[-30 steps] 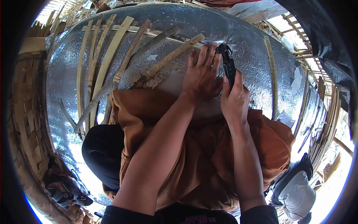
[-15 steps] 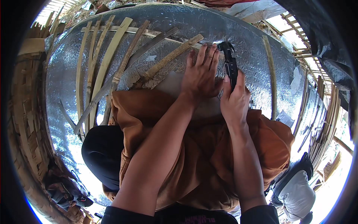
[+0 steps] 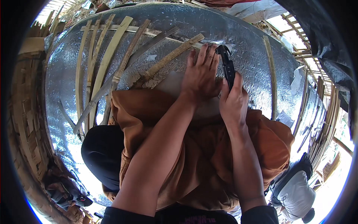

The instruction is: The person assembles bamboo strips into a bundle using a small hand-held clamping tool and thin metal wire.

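Observation:
My left hand (image 3: 201,76) lies flat, palm down, with its fingers slightly spread and pointing away from me. Its fingertips reach toward a bamboo strip (image 3: 173,55) on the foil-covered surface. Beside it, my right hand (image 3: 235,99) wraps round the handle of a black hammer-like multi-tool (image 3: 228,69). The tool's head, with a curved claw, points away from me close to the left fingertips; whether they touch I cannot tell. A pale grey flat piece (image 3: 171,83) shows under and beside my left wrist. Brown cloth (image 3: 164,160) covers my lap beneath both forearms.
Several bamboo strips (image 3: 110,56) lie fanned out at the left on the silver foil sheet (image 3: 242,33). A single strip (image 3: 271,74) lies at the right. Woven bamboo (image 3: 28,112) borders the left side; black plastic (image 3: 335,71) hangs at the upper right.
The black multi-tool has shifted slightly left, its head closer to my left fingertips. My right hand has moved a little left with it; my left hand stays in place.

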`<action>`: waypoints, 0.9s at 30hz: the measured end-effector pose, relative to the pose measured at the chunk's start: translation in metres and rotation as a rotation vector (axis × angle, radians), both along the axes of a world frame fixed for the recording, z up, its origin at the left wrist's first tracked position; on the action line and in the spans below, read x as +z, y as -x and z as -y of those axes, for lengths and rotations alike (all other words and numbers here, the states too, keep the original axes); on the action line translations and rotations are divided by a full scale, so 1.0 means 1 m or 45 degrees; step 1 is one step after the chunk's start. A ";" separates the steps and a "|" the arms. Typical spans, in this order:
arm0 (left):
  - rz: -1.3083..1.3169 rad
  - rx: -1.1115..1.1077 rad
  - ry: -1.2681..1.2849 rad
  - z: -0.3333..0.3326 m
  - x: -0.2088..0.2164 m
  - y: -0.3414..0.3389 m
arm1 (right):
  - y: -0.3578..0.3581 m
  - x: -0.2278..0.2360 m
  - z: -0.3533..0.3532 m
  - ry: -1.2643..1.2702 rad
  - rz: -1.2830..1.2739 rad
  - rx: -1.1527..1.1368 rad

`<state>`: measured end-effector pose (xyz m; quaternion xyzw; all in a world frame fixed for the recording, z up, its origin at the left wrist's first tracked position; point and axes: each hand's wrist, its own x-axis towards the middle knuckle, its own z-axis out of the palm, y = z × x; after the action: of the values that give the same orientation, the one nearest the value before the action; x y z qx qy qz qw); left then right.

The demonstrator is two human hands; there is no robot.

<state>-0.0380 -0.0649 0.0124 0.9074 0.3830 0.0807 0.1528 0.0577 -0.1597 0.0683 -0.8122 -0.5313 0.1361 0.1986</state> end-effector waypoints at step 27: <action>0.106 0.011 0.001 0.000 0.001 0.001 | 0.006 0.003 -0.004 -0.540 0.127 -0.022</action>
<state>-0.0390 -0.0651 0.0130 0.9015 0.3804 0.1191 0.1688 0.0521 -0.1561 0.0718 -0.7626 -0.5501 -0.0206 0.3397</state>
